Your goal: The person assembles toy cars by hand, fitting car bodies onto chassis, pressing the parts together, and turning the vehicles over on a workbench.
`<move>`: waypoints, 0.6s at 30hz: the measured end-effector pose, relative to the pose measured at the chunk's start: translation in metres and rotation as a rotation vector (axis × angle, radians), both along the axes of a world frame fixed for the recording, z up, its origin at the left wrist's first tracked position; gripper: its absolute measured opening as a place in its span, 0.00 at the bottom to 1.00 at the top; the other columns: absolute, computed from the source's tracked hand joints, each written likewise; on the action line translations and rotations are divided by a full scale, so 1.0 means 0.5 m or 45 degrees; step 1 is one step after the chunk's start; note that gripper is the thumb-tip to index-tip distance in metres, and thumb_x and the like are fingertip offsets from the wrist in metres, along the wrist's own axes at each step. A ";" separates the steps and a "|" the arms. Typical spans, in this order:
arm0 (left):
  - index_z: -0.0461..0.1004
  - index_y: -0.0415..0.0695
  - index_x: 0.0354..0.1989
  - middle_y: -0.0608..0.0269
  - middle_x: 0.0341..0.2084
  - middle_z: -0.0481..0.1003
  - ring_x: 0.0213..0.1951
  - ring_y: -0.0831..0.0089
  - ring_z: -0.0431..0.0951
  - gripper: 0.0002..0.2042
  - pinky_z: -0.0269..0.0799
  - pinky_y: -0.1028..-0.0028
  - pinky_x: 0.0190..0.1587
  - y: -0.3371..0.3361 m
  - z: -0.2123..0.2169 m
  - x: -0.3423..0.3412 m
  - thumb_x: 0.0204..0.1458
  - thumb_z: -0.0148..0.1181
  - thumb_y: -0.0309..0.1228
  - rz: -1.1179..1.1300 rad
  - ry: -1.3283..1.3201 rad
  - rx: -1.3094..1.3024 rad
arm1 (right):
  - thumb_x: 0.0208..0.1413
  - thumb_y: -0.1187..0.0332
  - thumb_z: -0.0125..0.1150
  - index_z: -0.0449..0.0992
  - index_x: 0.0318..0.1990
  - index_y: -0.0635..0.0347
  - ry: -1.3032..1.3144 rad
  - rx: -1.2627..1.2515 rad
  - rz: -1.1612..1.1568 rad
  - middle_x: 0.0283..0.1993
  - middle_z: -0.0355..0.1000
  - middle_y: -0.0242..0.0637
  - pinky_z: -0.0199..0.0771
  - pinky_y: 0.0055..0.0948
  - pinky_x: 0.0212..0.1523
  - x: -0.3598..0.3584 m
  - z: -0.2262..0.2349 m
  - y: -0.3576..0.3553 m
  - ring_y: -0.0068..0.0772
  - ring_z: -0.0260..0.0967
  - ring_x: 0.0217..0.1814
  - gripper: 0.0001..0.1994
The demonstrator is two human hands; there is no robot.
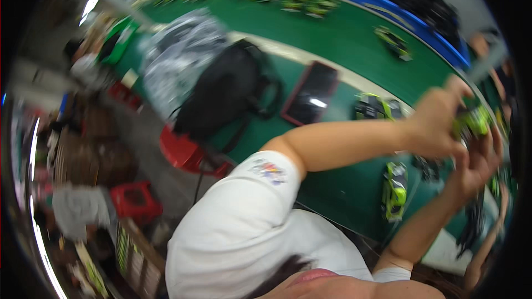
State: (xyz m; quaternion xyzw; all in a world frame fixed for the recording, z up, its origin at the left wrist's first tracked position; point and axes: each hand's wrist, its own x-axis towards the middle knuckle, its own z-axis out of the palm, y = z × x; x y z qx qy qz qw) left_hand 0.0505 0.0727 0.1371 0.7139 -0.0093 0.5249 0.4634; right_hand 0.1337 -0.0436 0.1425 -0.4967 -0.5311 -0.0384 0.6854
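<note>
Both of my hands are raised at the right, around a lime-green and black item [474, 122], blurred by motion; its exact kind I cannot make out. My left hand [435, 119] curls against its near side, with the fingers partly hidden. From below, my right hand [477, 163] grips it with bent fingers. Beneath my arms, a similar lime-green and black piece [394, 191] lies on the green table [327, 182]. Another lime-green and black piece [378, 106] rests just beyond my left forearm. A small dark piece [428, 168] lies near my right wrist.
A red-edged phone [311, 93], a black backpack [227, 88] and a clear plastic bag [183, 50] lie on the table. Beyond a pale rail, a green surface carries several lime-green pieces [310, 4]. A blue bin [407, 19] holds black items. Red stools [136, 202] stand left.
</note>
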 end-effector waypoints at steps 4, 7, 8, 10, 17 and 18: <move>0.67 0.39 0.45 0.60 0.32 0.74 0.33 0.75 0.76 0.23 0.75 0.72 0.37 0.065 0.012 -0.031 0.40 0.69 0.30 -0.800 0.254 -0.823 | 0.34 0.61 0.76 0.67 0.55 0.66 -0.041 0.004 -0.024 0.59 0.56 0.39 0.66 0.31 0.55 -0.053 0.023 0.044 0.32 0.63 0.57 0.38; 0.68 0.38 0.49 0.58 0.35 0.74 0.38 0.64 0.78 0.22 0.76 0.66 0.42 0.064 -0.003 -0.016 0.49 0.64 0.36 -1.240 0.077 -0.956 | 0.35 0.65 0.75 0.62 0.55 0.63 -0.168 0.034 -0.063 0.55 0.65 0.42 0.65 0.31 0.54 -0.045 0.038 0.019 0.34 0.68 0.53 0.38; 0.68 0.39 0.49 0.58 0.36 0.74 0.40 0.63 0.77 0.23 0.76 0.65 0.43 0.056 -0.011 -0.003 0.49 0.64 0.38 -1.335 0.051 -0.976 | 0.36 0.68 0.74 0.59 0.57 0.63 -0.170 0.007 -0.076 0.54 0.67 0.47 0.63 0.30 0.55 -0.039 0.044 0.006 0.34 0.67 0.55 0.38; 0.65 0.40 0.52 0.56 0.41 0.72 0.45 0.59 0.75 0.27 0.75 0.63 0.45 0.051 -0.022 0.010 0.50 0.63 0.44 -1.467 0.056 -0.967 | 0.37 0.71 0.73 0.56 0.58 0.63 -0.163 -0.012 -0.094 0.54 0.69 0.52 0.61 0.30 0.56 -0.030 0.048 -0.009 0.34 0.66 0.57 0.39; 0.59 0.39 0.57 0.51 0.39 0.71 0.43 0.61 0.73 0.26 0.71 0.67 0.45 0.050 -0.040 0.016 0.56 0.51 0.43 -1.563 0.091 -1.110 | 0.37 0.70 0.72 0.60 0.55 0.62 -0.167 -0.145 -0.261 0.52 0.71 0.38 0.63 0.28 0.53 -0.028 0.049 -0.013 0.28 0.67 0.54 0.35; 0.59 0.39 0.57 0.50 0.39 0.71 0.42 0.61 0.73 0.26 0.71 0.67 0.44 0.050 -0.040 0.017 0.56 0.51 0.43 -1.601 0.086 -1.124 | 0.37 0.70 0.72 0.60 0.55 0.62 -0.168 -0.154 -0.262 0.52 0.71 0.38 0.64 0.29 0.53 -0.027 0.049 -0.011 0.28 0.67 0.54 0.35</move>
